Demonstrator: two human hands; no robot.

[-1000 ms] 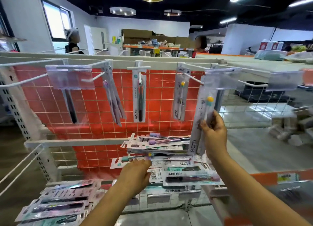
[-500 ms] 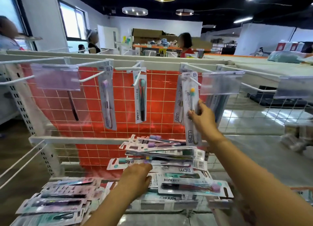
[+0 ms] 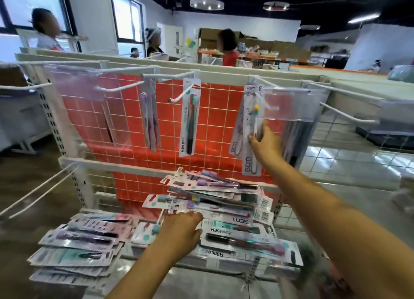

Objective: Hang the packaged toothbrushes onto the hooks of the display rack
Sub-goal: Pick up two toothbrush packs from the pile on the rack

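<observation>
My right hand (image 3: 265, 143) holds a white BDM toothbrush pack (image 3: 252, 128) that hangs on a white hook (image 3: 257, 83) at the rack's upper right, in front of another BDM pack. My left hand (image 3: 179, 231) lies low on a heap of toothbrush packs (image 3: 224, 200) on the wire shelf, fingers curled over a pack with a teal-headed brush (image 3: 154, 228). Other packs hang on the hooks: a Hane pack (image 3: 190, 117) in the middle and a purple one (image 3: 149, 117) to its left. Whether the left hand grips its pack is unclear.
A second stack of packs (image 3: 78, 247) lies at the lower left. Clear price-tag holders (image 3: 291, 103) hang from hook ends. Bare hooks (image 3: 38, 191) stick out at the left. The rack has a red grid back (image 3: 215, 110). People stand behind the rack.
My right hand carried the BDM pack left and up onto the hook beside the other BDM pack. My left hand stayed on the heap. The camera moved closer.
</observation>
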